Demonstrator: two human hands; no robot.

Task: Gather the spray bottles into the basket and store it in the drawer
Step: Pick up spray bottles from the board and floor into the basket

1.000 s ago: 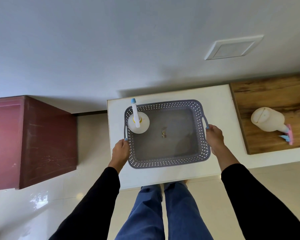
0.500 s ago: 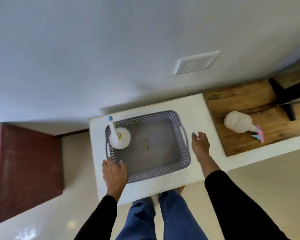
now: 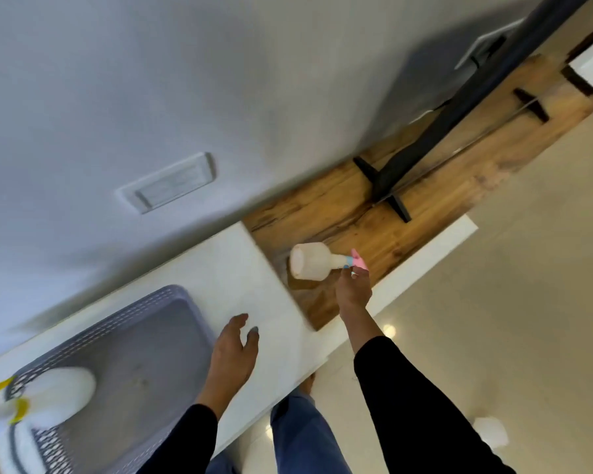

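Hands have left the basket (image 3: pixel 124 354) on the white desk (image 3: pixel 240 265): right hand (image 3: pixel 353 289) now closes its grip at the lying spray bottle (image 3: pixel 314 261) neck on wood; left hand (image 3: pixel 233 350) hovers open. Second bottle (image 3: pixel 59 395) sits inside.

Right hand (image 3: pixel 353 289) now at fallen bottle (image 3: pixel 314 261)

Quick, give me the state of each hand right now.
Left hand: open, empty, above the white counter beside the basket.
Right hand: at the neck of the lying spray bottle; grip cannot be told.
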